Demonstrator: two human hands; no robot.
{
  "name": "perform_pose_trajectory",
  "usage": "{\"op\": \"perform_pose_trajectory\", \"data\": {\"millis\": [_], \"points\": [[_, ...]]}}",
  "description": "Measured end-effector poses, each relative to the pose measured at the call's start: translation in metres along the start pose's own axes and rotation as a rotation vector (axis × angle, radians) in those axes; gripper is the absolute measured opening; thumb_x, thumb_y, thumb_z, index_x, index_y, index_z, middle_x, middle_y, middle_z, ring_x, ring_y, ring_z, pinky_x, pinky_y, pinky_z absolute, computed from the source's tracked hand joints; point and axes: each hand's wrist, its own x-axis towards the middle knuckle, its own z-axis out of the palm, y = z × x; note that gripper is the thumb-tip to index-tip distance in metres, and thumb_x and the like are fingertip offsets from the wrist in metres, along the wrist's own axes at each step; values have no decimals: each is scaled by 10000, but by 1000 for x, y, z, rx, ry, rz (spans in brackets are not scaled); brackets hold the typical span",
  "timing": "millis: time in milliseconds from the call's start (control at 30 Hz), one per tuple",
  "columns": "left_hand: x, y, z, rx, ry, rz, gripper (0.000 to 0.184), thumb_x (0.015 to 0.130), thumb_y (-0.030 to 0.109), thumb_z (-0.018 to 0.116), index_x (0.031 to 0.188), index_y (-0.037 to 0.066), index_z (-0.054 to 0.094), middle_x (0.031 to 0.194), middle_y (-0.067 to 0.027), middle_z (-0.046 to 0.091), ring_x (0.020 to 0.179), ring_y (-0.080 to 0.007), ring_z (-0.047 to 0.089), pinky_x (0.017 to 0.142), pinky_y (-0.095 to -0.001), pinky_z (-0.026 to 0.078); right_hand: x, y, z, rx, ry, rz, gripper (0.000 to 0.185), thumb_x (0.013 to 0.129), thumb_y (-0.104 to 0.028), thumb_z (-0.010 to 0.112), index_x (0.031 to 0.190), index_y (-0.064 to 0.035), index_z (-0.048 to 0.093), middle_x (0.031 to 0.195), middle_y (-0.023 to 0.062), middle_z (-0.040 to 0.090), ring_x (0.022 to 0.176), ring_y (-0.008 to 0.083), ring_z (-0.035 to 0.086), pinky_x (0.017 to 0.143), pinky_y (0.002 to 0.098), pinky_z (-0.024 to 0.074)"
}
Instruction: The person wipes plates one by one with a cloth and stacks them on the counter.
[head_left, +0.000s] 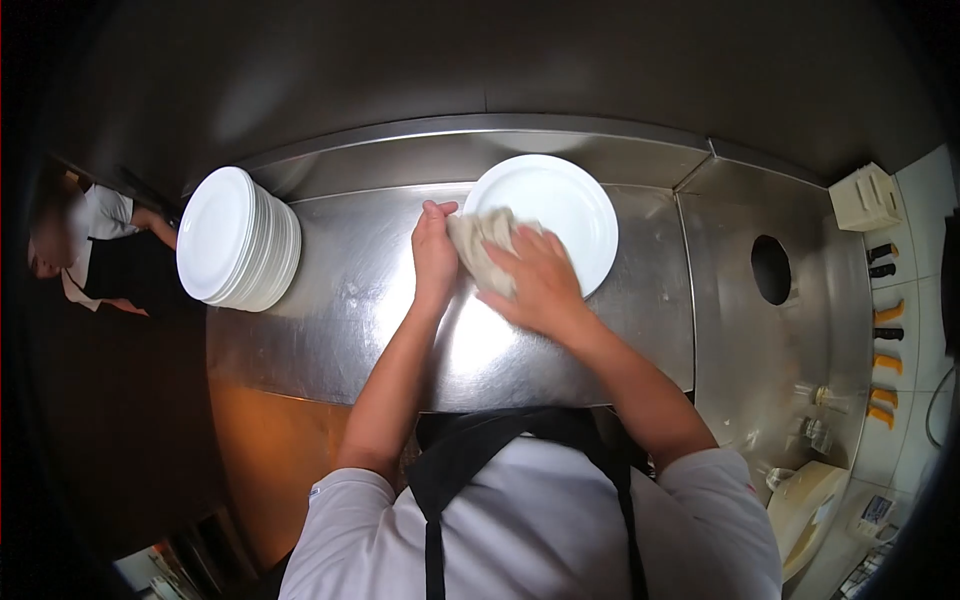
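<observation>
A round white plate [585, 215] lies on the steel counter [340, 345] in front of me. My right hand [540, 280] presses a crumpled beige cloth [480, 250] over the plate's left part, its fingers on top of the fabric. At the plate's left edge is my left hand [437, 255], upright beside the cloth, with its fingers curled near the rim; what it grips, if anything, is hidden. A tall stack of white plates [235, 240] rises on the counter's left end.
Another person [95, 230] is at the far left, beyond the stack. To the right the counter has a round dark hole [771, 270]. Knives with yellow and black handles [887, 335] hang along the right wall, below a cream box [865, 198]. A steel ledge runs behind.
</observation>
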Motion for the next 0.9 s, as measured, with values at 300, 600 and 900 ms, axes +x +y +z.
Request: {"op": "perform_pose_trajectory", "data": {"millis": [300,600,900], "points": [[20,41,32,797,-33,152,284,896,292,657,950,13,657,870,-143,692,842,-309,667,771,-410,510,-17,84,-25,-313,344,412,616,754,-356,784,1308,-158,600,1265,267,546,1216,393,500,1049,511,370],[1,65,67,925,60,221,510,907,378,656,1116,-64,508,1059,-275,633,988,-415,640,852,-487,504,-1,120,-47,211,390,472,696,710,-256,845,1328,-100,565,1184,216,619,1095,341,612,952,379,489],[-2,85,54,559,72,310,454,998,459,461,1046,15,537,880,-272,670,870,-466,651,770,-505,496,-15,32,-128,1254,549,61,567,803,-239,805,1259,4,571,1109,58,658,1002,142,613,900,279,481]]}}
